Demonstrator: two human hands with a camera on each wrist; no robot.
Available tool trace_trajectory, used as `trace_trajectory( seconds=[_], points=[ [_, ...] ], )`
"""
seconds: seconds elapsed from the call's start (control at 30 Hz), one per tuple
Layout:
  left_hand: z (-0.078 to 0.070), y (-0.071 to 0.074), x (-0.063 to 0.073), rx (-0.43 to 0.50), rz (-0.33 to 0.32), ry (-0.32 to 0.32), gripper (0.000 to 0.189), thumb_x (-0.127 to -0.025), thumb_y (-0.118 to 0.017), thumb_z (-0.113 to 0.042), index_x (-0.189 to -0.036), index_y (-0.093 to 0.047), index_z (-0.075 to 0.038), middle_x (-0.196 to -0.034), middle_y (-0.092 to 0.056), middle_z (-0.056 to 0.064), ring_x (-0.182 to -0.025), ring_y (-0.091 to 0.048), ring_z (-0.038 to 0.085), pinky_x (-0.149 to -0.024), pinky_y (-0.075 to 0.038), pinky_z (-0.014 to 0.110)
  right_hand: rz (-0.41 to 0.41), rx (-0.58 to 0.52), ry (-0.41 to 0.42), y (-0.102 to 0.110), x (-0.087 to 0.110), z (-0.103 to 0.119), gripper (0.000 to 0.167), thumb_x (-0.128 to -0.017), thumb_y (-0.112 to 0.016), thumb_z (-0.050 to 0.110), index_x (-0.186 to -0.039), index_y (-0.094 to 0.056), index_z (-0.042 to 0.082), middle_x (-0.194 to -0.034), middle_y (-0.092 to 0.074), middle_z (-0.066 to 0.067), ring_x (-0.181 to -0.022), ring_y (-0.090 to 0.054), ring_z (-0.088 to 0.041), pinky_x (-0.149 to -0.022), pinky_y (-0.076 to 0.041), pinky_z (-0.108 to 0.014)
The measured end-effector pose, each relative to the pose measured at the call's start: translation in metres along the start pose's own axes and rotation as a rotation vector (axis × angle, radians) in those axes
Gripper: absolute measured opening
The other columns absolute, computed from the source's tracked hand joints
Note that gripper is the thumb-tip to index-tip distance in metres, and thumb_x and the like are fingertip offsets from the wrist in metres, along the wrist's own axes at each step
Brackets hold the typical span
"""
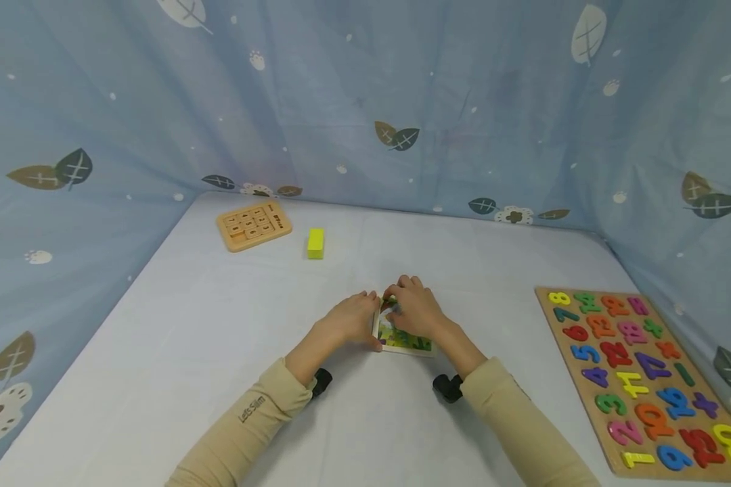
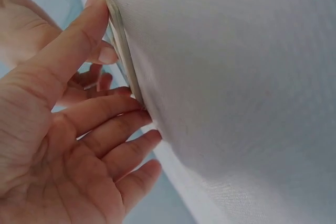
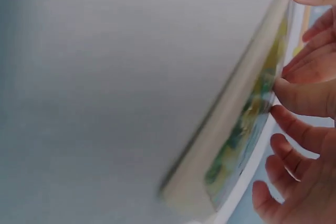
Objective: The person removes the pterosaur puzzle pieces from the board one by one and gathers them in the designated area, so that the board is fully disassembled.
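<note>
A small picture puzzle point(image 1: 404, 338), a green, leafy scene in a pale wooden frame, lies on the white table in front of me. My left hand point(image 1: 351, 321) rests along its left edge, thumb at the near corner and fairly straight fingers toward the far one. In the left wrist view, the left thumb and fingertips touch the frame's side point(image 2: 122, 40). My right hand point(image 1: 415, 310) reaches over the picture from the right, its thumb and bent index finger on the picture's upper left part. I cannot tell whether they pinch a loose piece there. The right hand covers the picture's upper right part.
A yellow block point(image 1: 315, 243) and a wooden sliding number puzzle point(image 1: 254, 226) sit toward the back left. On the right lies a large wooden board point(image 1: 585, 399) with colourful numbers and signs. Blue patterned curtain point(image 1: 341, 88) surrounds the table point(image 1: 176, 338).
</note>
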State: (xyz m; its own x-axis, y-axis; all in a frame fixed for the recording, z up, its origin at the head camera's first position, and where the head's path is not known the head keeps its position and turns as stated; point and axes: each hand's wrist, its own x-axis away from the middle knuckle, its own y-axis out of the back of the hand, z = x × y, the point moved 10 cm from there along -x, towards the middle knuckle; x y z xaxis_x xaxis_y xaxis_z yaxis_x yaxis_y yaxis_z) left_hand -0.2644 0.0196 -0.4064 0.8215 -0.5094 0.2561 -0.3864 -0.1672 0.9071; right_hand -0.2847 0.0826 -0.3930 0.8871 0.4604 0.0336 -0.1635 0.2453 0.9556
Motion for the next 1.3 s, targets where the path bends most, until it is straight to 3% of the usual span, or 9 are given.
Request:
trace_trajectory(
  seconds=[0.17, 0.33, 0.57, 0.83, 1.0, 1.3],
  points=[
    [0.001, -0.003, 0.000, 0.007, 0.011, 0.003, 0.094, -0.073, -0.083, -0.038, -0.144, -0.038, 0.003, -0.153, -0.033, 0.019, -0.142, -0.034, 0.036, -0.116, -0.032, 0.044, 0.082, -0.118, 0.012, -0.006, -0.004, 0.000, 0.034, -0.084, -0.069, 0.009, -0.114, -0.059, -0.003, -0.109, -0.051, -0.014, -0.095, -0.047, -0.025, -0.084, -0.048, -0.039],
    [0.000, -0.001, -0.001, -0.010, 0.006, -0.008, 0.092, -0.073, -0.083, -0.038, -0.143, -0.040, 0.004, -0.151, -0.037, 0.019, -0.140, -0.036, 0.036, -0.114, -0.035, 0.044, 0.124, -0.189, -0.020, -0.008, -0.006, -0.003, 0.039, -0.084, -0.068, 0.007, -0.119, -0.054, -0.004, -0.116, -0.051, -0.017, -0.091, -0.052, -0.024, -0.085, -0.050, -0.039],
    [0.000, -0.002, 0.000, -0.013, 0.020, 0.005, 0.092, -0.074, -0.082, -0.039, -0.144, -0.039, 0.004, -0.153, -0.034, 0.019, -0.142, -0.034, 0.035, -0.114, -0.035, 0.044, -0.002, -0.206, -0.066, -0.001, -0.006, -0.007, 0.035, -0.080, -0.077, 0.018, -0.107, -0.064, -0.001, -0.097, -0.058, -0.011, -0.083, -0.053, -0.021, -0.075, -0.050, -0.035],
    [0.000, -0.003, 0.001, 0.003, 0.030, 0.012, 0.091, -0.075, -0.082, -0.038, -0.144, -0.039, 0.004, -0.154, -0.033, 0.019, -0.142, -0.033, 0.035, -0.116, -0.033, 0.043, -0.117, -0.217, -0.019, 0.009, -0.001, -0.003, 0.031, -0.079, -0.078, 0.018, -0.102, -0.069, 0.000, -0.090, -0.061, -0.010, -0.080, -0.056, -0.019, -0.071, -0.050, -0.032],
    [0.000, -0.004, 0.001, 0.013, 0.045, 0.023, 0.094, -0.076, -0.081, -0.038, -0.146, -0.034, 0.004, -0.155, -0.029, 0.019, -0.144, -0.030, 0.034, -0.117, -0.031, 0.042, -0.140, -0.215, -0.023, 0.017, 0.006, -0.010, 0.034, -0.078, -0.080, 0.020, -0.104, -0.072, 0.000, -0.092, -0.062, -0.011, -0.081, -0.057, -0.021, -0.072, -0.051, -0.034],
    [-0.001, -0.003, 0.000, -0.010, 0.032, 0.027, 0.095, -0.075, -0.082, -0.037, -0.146, -0.034, 0.005, -0.154, -0.032, 0.020, -0.143, -0.032, 0.032, -0.117, -0.031, 0.040, -0.125, -0.231, -0.125, 0.028, 0.021, -0.043, 0.039, -0.078, -0.080, 0.018, -0.110, -0.071, -0.002, -0.093, -0.061, -0.011, -0.081, -0.056, -0.021, -0.066, -0.049, -0.028]
  ],
)
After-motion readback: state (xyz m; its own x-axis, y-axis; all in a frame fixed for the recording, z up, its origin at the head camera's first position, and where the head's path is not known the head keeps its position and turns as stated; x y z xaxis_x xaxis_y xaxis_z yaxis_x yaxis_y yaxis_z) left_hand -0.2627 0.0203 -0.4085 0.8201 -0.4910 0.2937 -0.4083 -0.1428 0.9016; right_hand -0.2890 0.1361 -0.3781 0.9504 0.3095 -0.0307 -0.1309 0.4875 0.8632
